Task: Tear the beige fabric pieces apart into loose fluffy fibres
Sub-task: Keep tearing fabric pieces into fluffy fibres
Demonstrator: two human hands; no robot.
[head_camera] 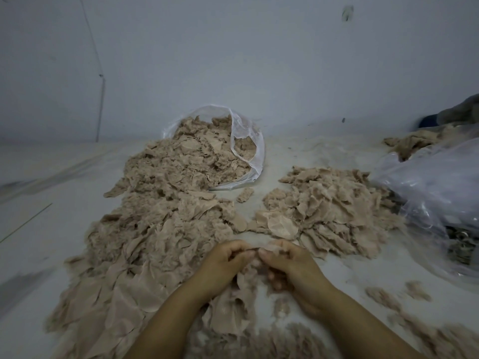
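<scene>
Two bare hands meet over a pale floor strewn with beige fabric: the left hand (225,257) and the right hand (287,263) are brought close together, fingers curled, each pinching the same small beige fabric piece (255,251) between fingertips and thumb, held just above the floor (64,203) near the bottom middle of the view. To the left of the hands a long heap of fabric pieces (155,229) runs back to a clear plastic bag (248,141) lying on its side with its mouth toward the camera, more beige pieces spilling from it. To the right and beyond the hands sits a second, smaller heap (329,211), a round smooth patch at its near edge. A crumpled clear plastic sheet or bag (435,182) lies at the far right, with more beige material behind it. Loose fluffy fibres (388,304) scatter across the floor at lower right, beside the right forearm. A plain pale wall (259,60) closes the background
</scene>
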